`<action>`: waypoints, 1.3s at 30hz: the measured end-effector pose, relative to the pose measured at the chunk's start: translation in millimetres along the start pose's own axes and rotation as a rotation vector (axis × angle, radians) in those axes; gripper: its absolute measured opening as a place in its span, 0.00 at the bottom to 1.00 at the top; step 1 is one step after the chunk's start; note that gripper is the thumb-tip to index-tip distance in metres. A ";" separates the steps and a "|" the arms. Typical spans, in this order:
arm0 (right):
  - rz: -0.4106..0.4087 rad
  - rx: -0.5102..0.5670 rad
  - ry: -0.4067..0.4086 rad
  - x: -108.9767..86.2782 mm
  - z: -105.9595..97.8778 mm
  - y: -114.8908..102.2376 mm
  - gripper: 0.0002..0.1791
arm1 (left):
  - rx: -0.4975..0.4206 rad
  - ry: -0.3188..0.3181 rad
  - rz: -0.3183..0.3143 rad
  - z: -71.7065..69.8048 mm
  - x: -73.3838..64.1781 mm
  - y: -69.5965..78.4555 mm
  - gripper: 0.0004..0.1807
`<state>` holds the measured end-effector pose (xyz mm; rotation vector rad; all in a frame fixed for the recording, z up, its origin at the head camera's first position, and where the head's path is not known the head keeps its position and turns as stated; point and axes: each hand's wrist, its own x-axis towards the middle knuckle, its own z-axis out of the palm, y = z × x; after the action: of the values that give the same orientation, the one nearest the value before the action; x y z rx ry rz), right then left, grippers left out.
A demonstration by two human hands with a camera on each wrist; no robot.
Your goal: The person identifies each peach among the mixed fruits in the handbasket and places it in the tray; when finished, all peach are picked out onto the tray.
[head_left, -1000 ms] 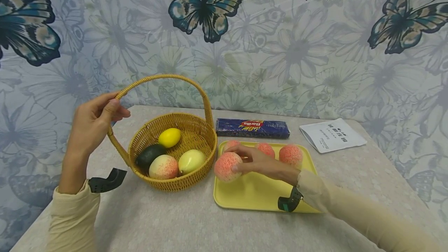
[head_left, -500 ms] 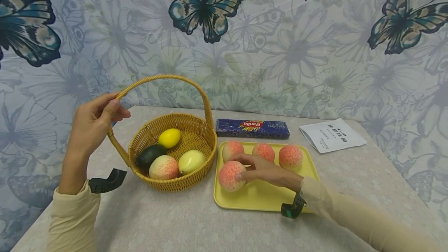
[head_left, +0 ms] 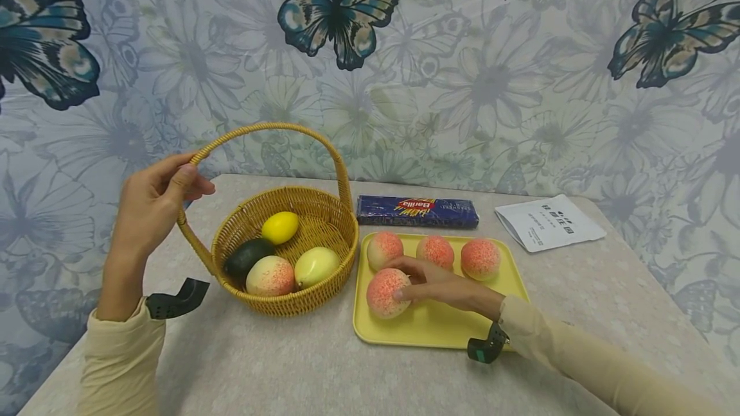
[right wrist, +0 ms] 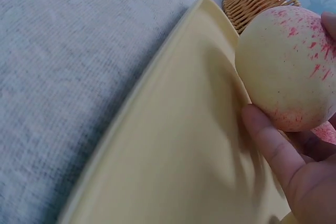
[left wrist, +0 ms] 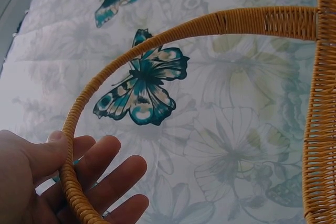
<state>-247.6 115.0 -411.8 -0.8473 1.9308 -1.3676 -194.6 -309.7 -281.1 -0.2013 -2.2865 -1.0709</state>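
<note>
My left hand pinches the side of the wicker basket's handle between thumb and fingers; the other fingers spread loosely in the left wrist view. Inside the basket lie a yellow lemon, a dark green avocado-shaped fruit, a peach and a pale yellow-green fruit. My right hand holds another peach close over the front left of the yellow tray, thumb and fingers on its sides. Behind it on the tray sit three more peaches.
A blue Barilla spaghetti box lies behind the tray. At the back right is a white printed pouch. The basket stands just left of the tray, and a butterfly-patterned cloth hangs behind the table.
My right hand has moved the held peach slightly right and toward me over the tray, uncovering the back left peach. The left hand and the basket have stayed put.
</note>
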 end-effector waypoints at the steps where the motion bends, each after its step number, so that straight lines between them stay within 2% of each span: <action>1: -0.004 -0.002 -0.002 0.0 -0.2 0.1 0.25 | -0.003 0.000 0.001 -0.3 0.1 -0.1 0.20; 21: 0.003 -0.045 0.031 0.7 0.9 6.0 0.29 | 0.002 0.004 -0.001 1.0 1.8 1.0 0.20; 39: -0.035 -0.060 -0.059 1.7 -6.6 8.4 0.34 | -0.013 0.003 0.002 0.3 0.9 -0.4 0.20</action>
<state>-255.0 119.5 -418.2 -0.9441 1.9280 -1.2959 -195.6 -309.9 -281.0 -0.2076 -2.2769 -1.0844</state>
